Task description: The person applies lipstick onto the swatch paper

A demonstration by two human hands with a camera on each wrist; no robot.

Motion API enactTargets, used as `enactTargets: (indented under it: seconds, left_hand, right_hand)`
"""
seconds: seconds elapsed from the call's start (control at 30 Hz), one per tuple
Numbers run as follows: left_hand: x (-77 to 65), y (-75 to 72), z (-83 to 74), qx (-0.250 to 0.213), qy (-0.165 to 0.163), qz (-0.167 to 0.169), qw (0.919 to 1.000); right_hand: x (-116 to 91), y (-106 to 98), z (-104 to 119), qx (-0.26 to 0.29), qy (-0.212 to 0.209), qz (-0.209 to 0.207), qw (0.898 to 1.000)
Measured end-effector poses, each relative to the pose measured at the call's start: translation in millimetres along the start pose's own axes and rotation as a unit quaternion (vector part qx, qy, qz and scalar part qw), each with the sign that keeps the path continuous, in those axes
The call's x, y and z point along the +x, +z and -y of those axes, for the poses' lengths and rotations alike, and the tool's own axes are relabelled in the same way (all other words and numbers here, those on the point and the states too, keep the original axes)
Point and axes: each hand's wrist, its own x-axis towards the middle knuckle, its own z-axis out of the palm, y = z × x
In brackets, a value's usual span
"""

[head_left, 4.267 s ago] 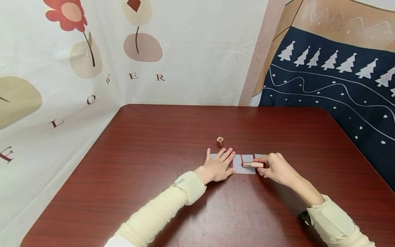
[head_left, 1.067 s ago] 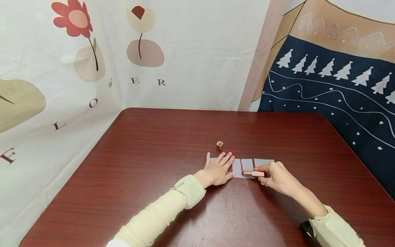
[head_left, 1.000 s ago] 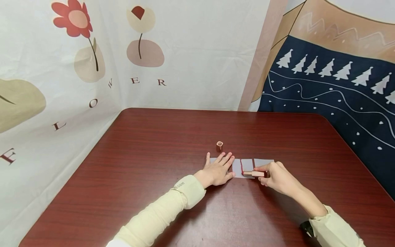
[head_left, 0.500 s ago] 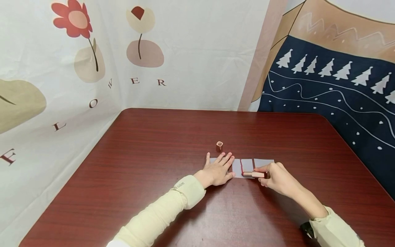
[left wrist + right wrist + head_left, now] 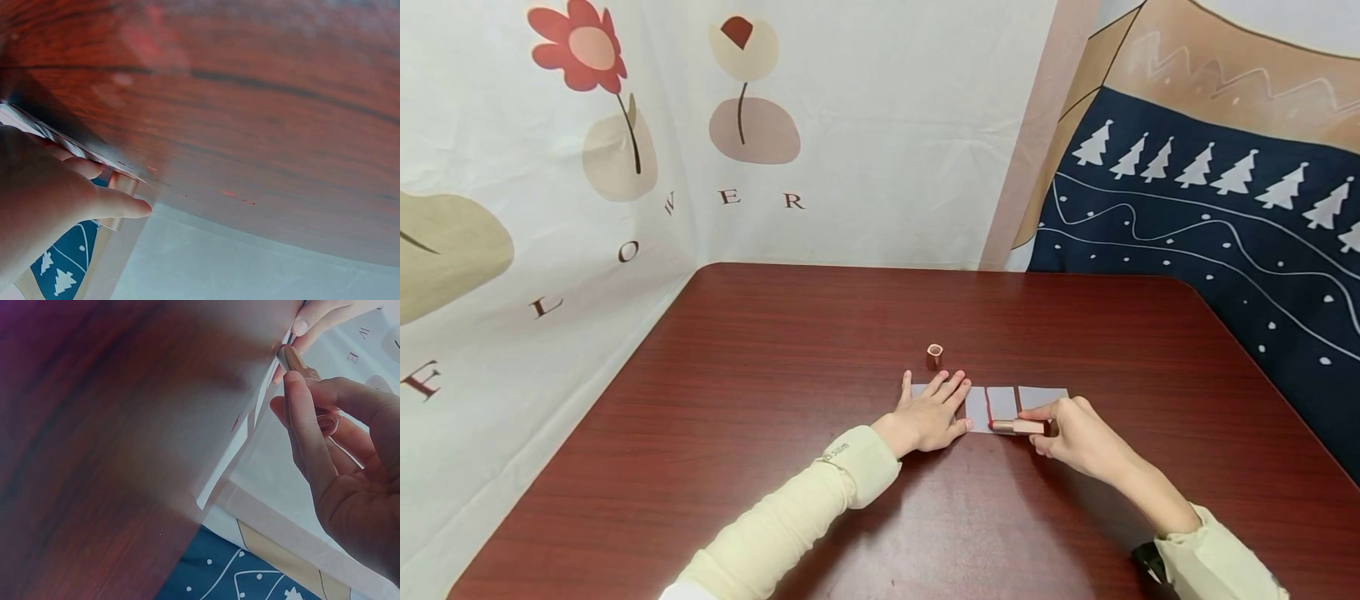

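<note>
A strip of pale paper [image 5: 1042, 398] lies on the table, crossed by a thin red line [image 5: 988, 403] and a wider dark stripe [image 5: 1018, 398] to its right. Flat and spread over the paper's left part is my left hand [image 5: 927, 415]. My right hand [image 5: 1086, 437] pinches a lipstick [image 5: 1026, 427] between thumb and fingers. It lies nearly level, its red tip touching the paper at the lower end of the red line. The right wrist view also shows the lipstick [image 5: 294, 359] in the curled fingers. Upright behind the left hand stands a copper-coloured lipstick cap [image 5: 934, 357], its opening upward.
The dark red-brown wooden table [image 5: 805, 333] has rounded far corners. A white cloth with printed flowers [image 5: 887, 125] hangs behind and along the left. At the back right hangs a navy cloth with white trees [image 5: 1195, 200].
My right hand and the lipstick have moved slightly towards the paper's near edge, and the red line is longer. The left hand keeps its place on the paper. The head view has tilted up a little.
</note>
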Motion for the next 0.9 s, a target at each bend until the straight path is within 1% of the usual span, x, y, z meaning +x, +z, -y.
enactTargets:
  seconds: [0.17, 0.37, 0.5, 0.9]
  left_hand:
    - [-0.1, -0.3, -0.2, 0.0, 0.001, 0.0, 1.0]
    - [0.1, -0.6, 0.1, -0.001, 0.002, 0.002, 1.0]
    - [0.4, -0.3, 0.5, 0.0, 0.002, 0.003, 1.0]
    - [0.5, -0.9, 0.4, -0.001, 0.004, 0.002, 1.0]
  right_hand:
    - [-0.6, -0.3, -1.2, -0.004, 0.0, 0.007, 1.0]
    - [-0.3, -0.4, -1.9, 0.0, -0.018, 0.01, 1.0]
    - [-0.8, -0.6, -2.0, 0.004, -0.023, 0.013, 1.0]
    - [-2.8, -0.7, -2.6, -0.006, -0.031, 0.008, 0.999]
